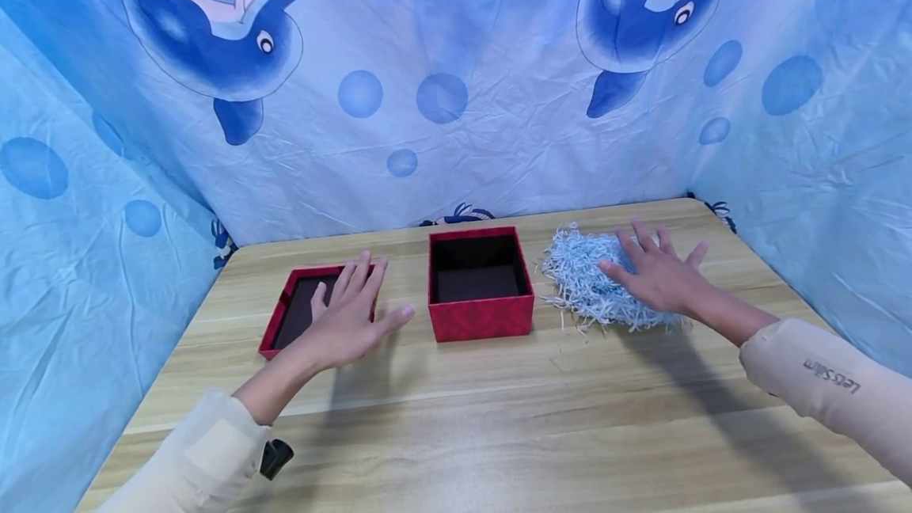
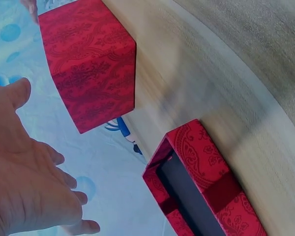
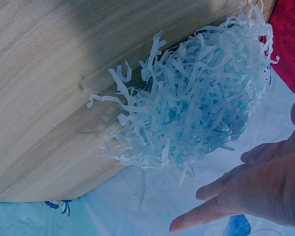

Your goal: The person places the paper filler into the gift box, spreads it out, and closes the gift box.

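Note:
My left hand (image 1: 347,323) hovers with spread fingers over the right side of a red box lid (image 1: 278,315), which lies with its dark inside facing up. In the left wrist view the lid (image 2: 219,187) shows a patterned rim, apart from the hand (image 2: 32,172). A red patterned box (image 1: 480,319) stands uncovered in the middle, its dark inside visible. On the right, my right hand (image 1: 663,274) is held with fingers spread above a heap of pale blue shredded paper (image 1: 584,283). The right wrist view shows a gap between hand (image 3: 265,187) and shredded paper (image 3: 196,98).
The wooden table (image 1: 456,418) carries all of these. Behind it and at both sides hangs a blue curtain (image 1: 499,157) printed with dolphins and bubbles. A few loose paper shreds lie near the heap.

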Motion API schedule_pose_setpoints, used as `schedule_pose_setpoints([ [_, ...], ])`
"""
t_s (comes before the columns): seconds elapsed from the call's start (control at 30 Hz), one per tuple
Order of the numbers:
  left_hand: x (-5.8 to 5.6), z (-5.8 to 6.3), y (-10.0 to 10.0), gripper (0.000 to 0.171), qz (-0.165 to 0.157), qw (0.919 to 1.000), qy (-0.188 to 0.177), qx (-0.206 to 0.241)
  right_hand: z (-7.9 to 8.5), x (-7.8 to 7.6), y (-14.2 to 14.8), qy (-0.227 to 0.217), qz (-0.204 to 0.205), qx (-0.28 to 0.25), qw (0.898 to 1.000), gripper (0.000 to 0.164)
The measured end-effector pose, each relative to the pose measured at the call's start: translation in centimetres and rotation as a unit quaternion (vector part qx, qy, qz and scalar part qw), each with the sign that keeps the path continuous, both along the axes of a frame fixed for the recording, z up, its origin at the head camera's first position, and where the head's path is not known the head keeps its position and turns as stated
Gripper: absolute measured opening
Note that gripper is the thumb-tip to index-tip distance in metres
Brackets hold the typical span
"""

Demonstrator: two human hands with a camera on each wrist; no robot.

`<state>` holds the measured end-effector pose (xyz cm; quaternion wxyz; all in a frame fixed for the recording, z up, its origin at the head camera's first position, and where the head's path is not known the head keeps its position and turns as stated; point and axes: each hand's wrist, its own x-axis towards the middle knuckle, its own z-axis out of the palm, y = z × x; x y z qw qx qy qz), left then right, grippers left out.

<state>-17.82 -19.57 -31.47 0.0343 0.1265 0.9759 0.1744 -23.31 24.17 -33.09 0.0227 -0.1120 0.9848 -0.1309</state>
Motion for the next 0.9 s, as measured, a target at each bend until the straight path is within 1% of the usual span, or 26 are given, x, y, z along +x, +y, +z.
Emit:
schedule_pose_setpoints([
  [0.23, -0.2, -0.3, 0.3, 0.092, -0.005, 0.9998, 0.004, 0.019, 0.0, -0.6, 0.5, -0.01, -0.001, -0.008, 1.0, 0.084],
  [0.4, -0.4, -0.6, 0.6, 0.093, -0.009, 0.9992, 0.012, 0.036, 0.0, -0.9, 0.9, -0.025, -0.003, -0.008, 1.0, 0.087],
  [0.77, -0.5, -0.7, 1.3, 0.093, -0.015, 0.9972, 0.017, 0.072, 0.3, -1.1, 1.7, -0.051, -0.008, -0.005, 0.999, 0.088],
  [0.9, -0.6, -0.9, 1.6, 0.093, -0.017, 0.9966, 0.02, 0.078, 0.4, -1.3, 1.9, -0.055, -0.01, -0.005, 0.998, 0.088],
])
